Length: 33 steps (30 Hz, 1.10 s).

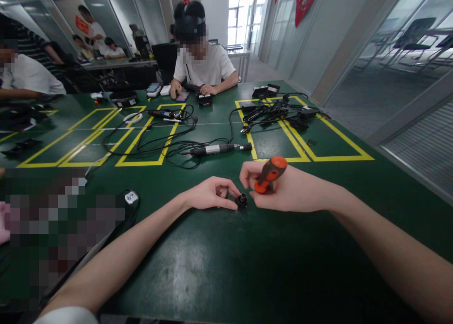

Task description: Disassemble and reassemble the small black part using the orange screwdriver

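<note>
The small black part [241, 202] sits on the green surface [226, 267]. Our left hand [212, 194] pinches it so it stays put. Our right hand [283, 189] grips the orange screwdriver [271, 174], pointing down at it.

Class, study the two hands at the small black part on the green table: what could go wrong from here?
1. The left hand pinches the small black part right beside the orange-handled screwdriver; a slip might jab a fingertip.
2. The part is steadied only by fingertips, so it may twist or skid on the table.
</note>
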Tool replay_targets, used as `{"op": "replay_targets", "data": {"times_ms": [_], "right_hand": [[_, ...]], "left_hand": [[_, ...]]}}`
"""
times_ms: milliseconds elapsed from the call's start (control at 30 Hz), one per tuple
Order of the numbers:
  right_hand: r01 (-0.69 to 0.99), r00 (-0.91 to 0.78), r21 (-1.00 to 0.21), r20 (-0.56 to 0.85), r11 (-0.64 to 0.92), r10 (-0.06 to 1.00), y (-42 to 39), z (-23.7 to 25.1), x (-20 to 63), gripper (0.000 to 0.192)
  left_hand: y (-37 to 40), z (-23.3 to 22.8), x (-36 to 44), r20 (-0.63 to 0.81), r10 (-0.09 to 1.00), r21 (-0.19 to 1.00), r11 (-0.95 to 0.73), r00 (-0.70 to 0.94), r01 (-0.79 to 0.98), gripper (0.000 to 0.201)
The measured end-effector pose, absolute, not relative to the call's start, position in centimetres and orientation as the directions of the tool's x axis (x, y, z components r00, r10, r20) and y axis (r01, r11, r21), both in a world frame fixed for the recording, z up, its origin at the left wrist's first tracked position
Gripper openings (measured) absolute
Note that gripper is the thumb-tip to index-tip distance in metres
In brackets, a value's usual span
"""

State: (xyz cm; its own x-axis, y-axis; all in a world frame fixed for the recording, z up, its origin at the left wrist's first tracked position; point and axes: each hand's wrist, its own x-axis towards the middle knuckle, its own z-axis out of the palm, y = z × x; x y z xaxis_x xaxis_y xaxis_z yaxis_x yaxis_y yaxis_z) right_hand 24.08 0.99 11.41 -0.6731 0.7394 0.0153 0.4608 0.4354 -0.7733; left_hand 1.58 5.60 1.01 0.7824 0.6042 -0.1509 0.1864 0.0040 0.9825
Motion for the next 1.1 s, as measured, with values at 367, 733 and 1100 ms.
{"op": "replay_targets", "data": {"times_ms": [367, 733, 1100], "right_hand": [[0.451, -0.674, -0.770, 0.037, 0.451, 0.738, 0.96, 11.41, 23.83, 0.016], [0.433, -0.685, -0.779, 0.042, 0.453, 0.727, 0.98, 11.48, 23.66, 0.012], [0.403, -0.676, -0.790, 0.084, 0.463, 0.732, 0.95, 11.19, 23.73, 0.012]], "left_hand": [[5.59, 0.78, 1.60, -0.152, 0.605, 0.983, 0.014, 0.781, 0.181, 0.047], [5.53, 1.15, 1.62, -0.183, 0.613, 0.977, 0.024, 0.769, 0.213, 0.051], [5.67, 0.72, 1.51, -0.154, 0.609, 0.982, 0.003, 0.778, 0.191, 0.053]]}}
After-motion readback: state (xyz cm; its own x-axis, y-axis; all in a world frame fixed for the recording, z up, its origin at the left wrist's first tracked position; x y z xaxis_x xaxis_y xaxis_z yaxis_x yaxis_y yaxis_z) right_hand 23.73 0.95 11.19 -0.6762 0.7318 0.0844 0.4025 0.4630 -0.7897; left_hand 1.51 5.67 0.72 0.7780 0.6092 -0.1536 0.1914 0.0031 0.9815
